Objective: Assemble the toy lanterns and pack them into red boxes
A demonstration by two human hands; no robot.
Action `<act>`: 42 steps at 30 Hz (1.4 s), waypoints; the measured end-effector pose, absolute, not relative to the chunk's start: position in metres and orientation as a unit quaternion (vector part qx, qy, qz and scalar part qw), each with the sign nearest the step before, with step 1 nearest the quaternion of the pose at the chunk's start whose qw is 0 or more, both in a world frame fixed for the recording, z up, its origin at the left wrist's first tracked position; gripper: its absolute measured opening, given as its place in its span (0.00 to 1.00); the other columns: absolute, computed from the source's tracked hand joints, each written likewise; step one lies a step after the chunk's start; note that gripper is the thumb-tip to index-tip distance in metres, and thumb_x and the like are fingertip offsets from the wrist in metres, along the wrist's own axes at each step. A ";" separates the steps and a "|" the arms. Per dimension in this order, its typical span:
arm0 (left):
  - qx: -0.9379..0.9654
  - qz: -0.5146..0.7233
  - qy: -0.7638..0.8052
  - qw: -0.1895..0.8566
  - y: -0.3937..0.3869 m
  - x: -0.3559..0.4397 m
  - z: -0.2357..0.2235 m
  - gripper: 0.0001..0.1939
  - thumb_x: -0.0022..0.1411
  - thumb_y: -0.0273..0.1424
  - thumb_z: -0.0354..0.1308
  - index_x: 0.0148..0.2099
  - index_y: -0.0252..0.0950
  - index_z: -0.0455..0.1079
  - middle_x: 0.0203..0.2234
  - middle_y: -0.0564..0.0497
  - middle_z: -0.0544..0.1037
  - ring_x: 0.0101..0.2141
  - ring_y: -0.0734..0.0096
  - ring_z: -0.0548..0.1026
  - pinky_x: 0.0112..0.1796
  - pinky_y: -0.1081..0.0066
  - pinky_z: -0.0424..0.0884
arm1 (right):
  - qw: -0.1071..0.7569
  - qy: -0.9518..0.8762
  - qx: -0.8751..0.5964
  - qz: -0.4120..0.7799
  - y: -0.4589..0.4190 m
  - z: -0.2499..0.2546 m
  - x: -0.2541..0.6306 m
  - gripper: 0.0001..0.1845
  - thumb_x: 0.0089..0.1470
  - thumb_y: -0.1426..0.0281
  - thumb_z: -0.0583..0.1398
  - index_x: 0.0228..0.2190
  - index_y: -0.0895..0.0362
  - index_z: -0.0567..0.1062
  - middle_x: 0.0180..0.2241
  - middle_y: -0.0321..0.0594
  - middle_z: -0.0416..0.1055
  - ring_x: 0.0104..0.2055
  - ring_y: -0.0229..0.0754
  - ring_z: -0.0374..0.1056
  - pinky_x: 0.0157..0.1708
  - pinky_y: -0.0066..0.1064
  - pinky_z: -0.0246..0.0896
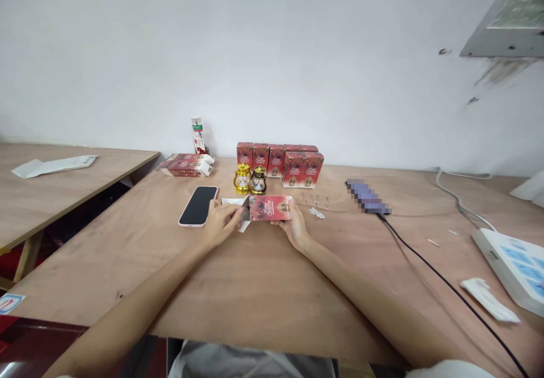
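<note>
A red printed cardboard box (271,208) lies on its side above the wooden table, its white end flaps (233,201) open toward the left. My right hand (295,228) is wrapped round the box's right end. At the open left end, my left hand (223,219) has its fingers pinched together on something small and dark at the mouth, too hidden to make out. Just behind the box stand a gold mini lantern (242,179) and a dark bronze-coloured mini lantern (259,181), both upright.
Several closed red boxes (300,169) stand in rows near the wall. Flattened red cartons (187,164) lie back left by a bottle (198,135). A pink-edged phone (198,206) is beside my left hand. Small metal pieces (318,202), a cabled phone (368,196) and a white device (512,264) lie right.
</note>
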State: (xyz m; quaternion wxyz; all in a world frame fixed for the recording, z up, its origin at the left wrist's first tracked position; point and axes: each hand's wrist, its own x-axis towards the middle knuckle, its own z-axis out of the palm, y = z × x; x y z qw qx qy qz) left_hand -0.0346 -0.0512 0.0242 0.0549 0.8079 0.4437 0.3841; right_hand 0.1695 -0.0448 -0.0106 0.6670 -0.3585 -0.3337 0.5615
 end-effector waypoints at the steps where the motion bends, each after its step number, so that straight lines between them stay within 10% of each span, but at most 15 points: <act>1: 0.808 0.371 0.453 0.066 -0.049 -0.035 0.023 0.15 0.63 0.36 0.47 0.44 0.40 0.73 0.16 0.56 0.75 0.25 0.66 0.67 0.43 0.61 0.58 | 0.666 -0.341 -0.357 0.559 -0.045 -0.011 0.169 0.21 0.49 0.49 0.59 0.37 0.53 0.71 0.27 0.33 0.74 0.25 0.37 0.69 0.22 0.27 0.68; 13: 0.842 0.221 0.489 0.050 -0.047 -0.031 0.027 0.08 0.53 0.29 0.56 0.36 0.35 0.74 0.32 0.46 0.80 0.34 0.59 0.76 0.38 0.66 0.63 | 0.624 -0.519 -0.387 0.437 -0.048 -0.021 0.172 0.28 0.53 0.47 0.54 0.50 0.48 0.69 0.49 0.37 0.71 0.54 0.44 0.64 0.51 0.38 0.63; 23: 0.664 0.605 0.429 -0.092 -0.040 -0.058 0.046 0.14 0.60 0.40 0.47 0.28 0.37 0.60 0.24 0.52 0.65 0.28 0.69 0.65 0.30 0.70 0.62 | 0.717 -0.313 -0.380 0.493 -0.041 -0.015 0.166 0.25 0.48 0.46 0.57 0.38 0.53 0.71 0.27 0.34 0.73 0.25 0.38 0.68 0.21 0.30 0.68; 42: 0.537 0.696 0.470 -0.079 -0.024 -0.088 0.071 0.07 0.59 0.33 0.53 0.33 0.34 0.66 0.26 0.53 0.69 0.28 0.74 0.68 0.29 0.72 0.64 | 0.715 -0.237 -0.337 0.565 -0.038 -0.008 0.175 0.17 0.54 0.51 0.54 0.35 0.49 0.73 0.32 0.33 0.76 0.30 0.39 0.71 0.25 0.30 0.68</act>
